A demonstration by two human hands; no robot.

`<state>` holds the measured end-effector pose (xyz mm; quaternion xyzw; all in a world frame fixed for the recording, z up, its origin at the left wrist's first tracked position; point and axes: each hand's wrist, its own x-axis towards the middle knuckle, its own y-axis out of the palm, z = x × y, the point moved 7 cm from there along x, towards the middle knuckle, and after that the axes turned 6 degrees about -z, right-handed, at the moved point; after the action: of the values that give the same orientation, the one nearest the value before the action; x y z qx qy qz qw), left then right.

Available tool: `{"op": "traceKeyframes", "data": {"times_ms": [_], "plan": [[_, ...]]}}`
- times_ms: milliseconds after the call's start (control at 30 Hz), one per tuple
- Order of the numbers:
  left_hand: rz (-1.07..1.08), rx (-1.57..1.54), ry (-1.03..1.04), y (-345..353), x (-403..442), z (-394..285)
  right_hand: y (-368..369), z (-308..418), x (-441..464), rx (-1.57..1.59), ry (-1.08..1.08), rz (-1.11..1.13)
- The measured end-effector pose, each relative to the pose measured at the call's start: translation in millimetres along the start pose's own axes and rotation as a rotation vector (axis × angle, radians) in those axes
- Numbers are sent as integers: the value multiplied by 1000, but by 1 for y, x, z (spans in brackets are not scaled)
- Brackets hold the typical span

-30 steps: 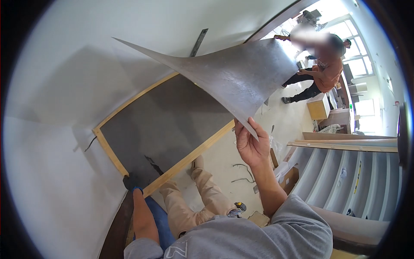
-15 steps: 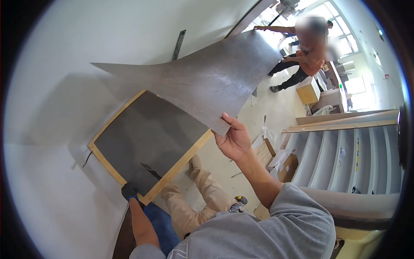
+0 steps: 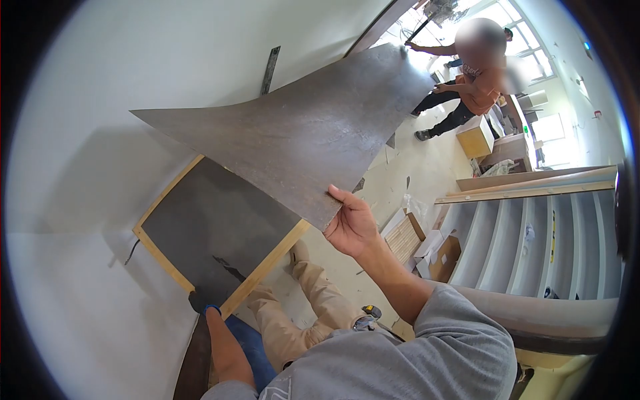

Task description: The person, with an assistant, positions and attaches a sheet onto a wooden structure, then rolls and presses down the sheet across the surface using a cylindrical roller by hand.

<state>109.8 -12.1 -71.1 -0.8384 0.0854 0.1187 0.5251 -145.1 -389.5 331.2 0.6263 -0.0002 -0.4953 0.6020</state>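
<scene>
A large, thin grey-brown sheet (image 3: 293, 127) curves above a dark panel with a pale wooden edge (image 3: 267, 268), covering the panel's far end. My bare right hand (image 3: 353, 225) pinches the sheet's near corner, thumb on top and fingers underneath. At the panel's near left corner, my left hand (image 3: 202, 302), in a dark glove with a blue cuff, is closed over the wooden edge; its fingertips are partly hidden. A co-worker in an orange top (image 3: 481, 90) has both hands at the sheet's far end.
A white wall (image 3: 80, 167) runs along the left, with a dark metal strip (image 3: 270, 70) against it. To the right are open cardboard boxes (image 3: 445, 259) and a grey slatted rack (image 3: 513, 247). Scraps lie on the pale floor (image 3: 387, 173).
The sheet has shifted toward the left and nearer, now covering more of the panel's far end. My right hand moved slightly down with its corner. My left hand stays at the panel's corner.
</scene>
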Motion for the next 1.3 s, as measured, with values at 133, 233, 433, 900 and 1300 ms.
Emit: {"op": "traceKeyframes", "data": {"times_ms": [133, 233, 433, 900, 1300], "plan": [[85, 511, 611, 8, -6, -32, -3, -3, 2, -9, 30, 14], [196, -507, -257, 12, -17, -31, -2, -5, 0, -35, 31, 19], [298, 779, 756, -5, -25, -75, -4, -9, 2, 19, 95, 105], [248, 212, 119, 20, 22, 0, -16, -20, 5, -24, 111, -42], [307, 442, 464, 7, 10, -23, -12, -6, 5, -72, 46, 36]]}}
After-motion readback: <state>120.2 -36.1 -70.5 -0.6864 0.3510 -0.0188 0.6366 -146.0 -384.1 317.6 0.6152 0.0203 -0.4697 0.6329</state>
